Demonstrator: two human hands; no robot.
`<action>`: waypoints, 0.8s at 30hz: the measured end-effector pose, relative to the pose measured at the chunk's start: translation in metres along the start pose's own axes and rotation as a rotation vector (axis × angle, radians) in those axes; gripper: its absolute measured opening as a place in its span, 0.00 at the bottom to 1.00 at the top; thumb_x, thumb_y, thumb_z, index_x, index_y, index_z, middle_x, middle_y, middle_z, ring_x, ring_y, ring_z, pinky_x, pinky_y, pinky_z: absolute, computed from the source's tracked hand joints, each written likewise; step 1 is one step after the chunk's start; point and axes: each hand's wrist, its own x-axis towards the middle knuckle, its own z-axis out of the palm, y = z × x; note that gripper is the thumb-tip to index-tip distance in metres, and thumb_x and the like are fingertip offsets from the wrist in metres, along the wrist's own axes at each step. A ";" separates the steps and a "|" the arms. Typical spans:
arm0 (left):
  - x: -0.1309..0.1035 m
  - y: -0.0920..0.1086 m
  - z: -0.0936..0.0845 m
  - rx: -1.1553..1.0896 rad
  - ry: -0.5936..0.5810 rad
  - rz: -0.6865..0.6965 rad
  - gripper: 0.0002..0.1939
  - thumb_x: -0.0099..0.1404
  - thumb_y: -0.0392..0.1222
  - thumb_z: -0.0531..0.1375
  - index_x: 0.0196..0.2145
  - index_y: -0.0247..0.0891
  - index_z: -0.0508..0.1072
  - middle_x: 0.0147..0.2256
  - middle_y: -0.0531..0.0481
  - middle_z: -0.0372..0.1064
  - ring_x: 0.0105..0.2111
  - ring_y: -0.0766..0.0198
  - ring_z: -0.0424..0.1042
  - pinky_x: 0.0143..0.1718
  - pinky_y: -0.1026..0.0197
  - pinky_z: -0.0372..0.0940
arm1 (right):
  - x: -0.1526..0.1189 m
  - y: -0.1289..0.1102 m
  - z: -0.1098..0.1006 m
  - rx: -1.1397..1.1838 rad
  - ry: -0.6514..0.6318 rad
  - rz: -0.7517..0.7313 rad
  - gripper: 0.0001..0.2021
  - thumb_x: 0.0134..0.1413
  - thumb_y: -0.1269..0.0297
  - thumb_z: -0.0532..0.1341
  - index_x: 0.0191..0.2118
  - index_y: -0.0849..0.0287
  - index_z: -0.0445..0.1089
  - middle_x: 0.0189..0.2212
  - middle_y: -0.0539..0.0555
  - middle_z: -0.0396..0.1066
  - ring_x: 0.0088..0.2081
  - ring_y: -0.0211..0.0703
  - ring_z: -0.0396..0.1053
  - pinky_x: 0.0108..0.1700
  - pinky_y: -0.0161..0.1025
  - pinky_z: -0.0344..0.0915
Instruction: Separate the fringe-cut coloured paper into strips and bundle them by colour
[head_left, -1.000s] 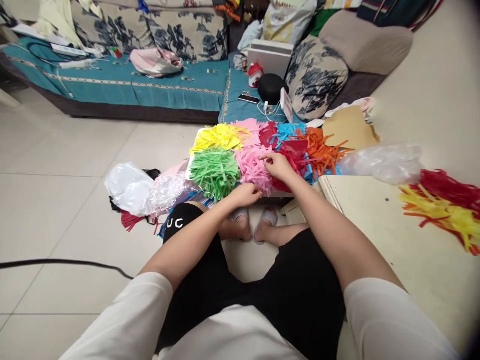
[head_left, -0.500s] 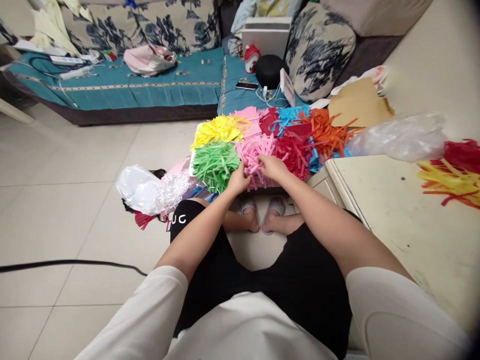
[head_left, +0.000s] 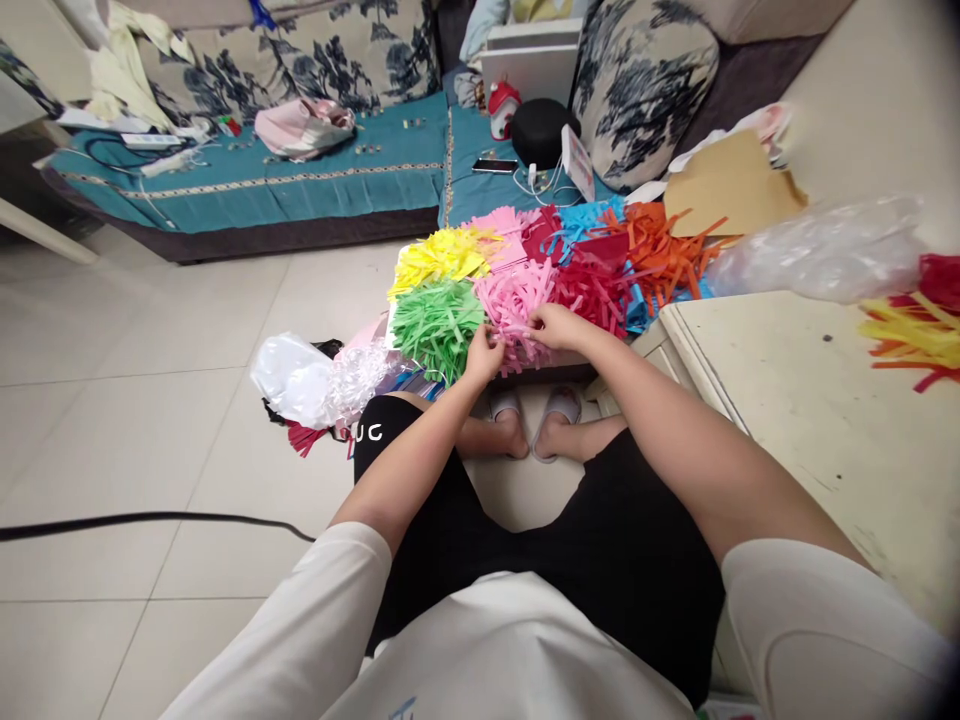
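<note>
In the head view, a mound of pink fringed paper lies in front of me among other coloured bundles. My left hand is at its near left edge, fingers curled in and pinching strips. On the other side, my right hand has thumb and fingers closed on pink strips; its fingertips are partly hidden in them. Green fringed paper lies just left of my left hand, with yellow fringed paper behind it. Dark red fringed paper is right of the pink mound, and orange fringed paper farther right.
A teal-covered sofa runs along the back, holding a phone and a black round object. A cream cabinet top stands at my right. White plastic bags lie on the floor at left, near a black cable.
My right hand has shifted slightly to the right over the pink strips, a little away from my left hand. The whole view has turned slightly.
</note>
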 end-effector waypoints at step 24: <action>-0.011 0.006 0.002 -0.308 -0.095 -0.257 0.06 0.77 0.30 0.62 0.40 0.36 0.77 0.28 0.49 0.79 0.27 0.67 0.79 0.36 0.64 0.74 | -0.010 -0.022 0.011 0.135 -0.106 0.048 0.13 0.55 0.76 0.74 0.46 0.62 0.87 0.31 0.50 0.82 0.34 0.43 0.74 0.41 0.37 0.67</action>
